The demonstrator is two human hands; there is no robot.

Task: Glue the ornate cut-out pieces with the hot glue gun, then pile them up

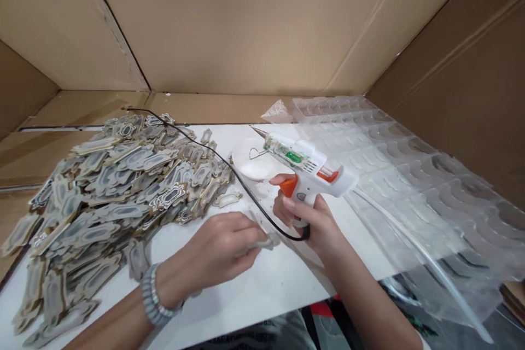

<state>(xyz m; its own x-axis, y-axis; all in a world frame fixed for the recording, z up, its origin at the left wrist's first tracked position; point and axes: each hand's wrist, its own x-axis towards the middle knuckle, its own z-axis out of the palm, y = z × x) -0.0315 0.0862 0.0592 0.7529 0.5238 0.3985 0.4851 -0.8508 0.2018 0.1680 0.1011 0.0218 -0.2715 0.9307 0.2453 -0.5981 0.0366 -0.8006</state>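
On the white table, right hand grips the glue gun; left hand pinches a small piece.

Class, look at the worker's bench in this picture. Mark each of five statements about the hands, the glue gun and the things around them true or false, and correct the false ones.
1. The right hand grips a white glue gun with an orange trigger. True.
2. The glue gun's nozzle points toward the person. False: it points away, up and to the left, over a white round dish.
3. The left hand pinches a small pale piece against the white tabletop. True.
4. The heap of ornate label pieces lies to the right of the gun. False: it lies to the left.
5. Clear plastic trays lie on the right. True.
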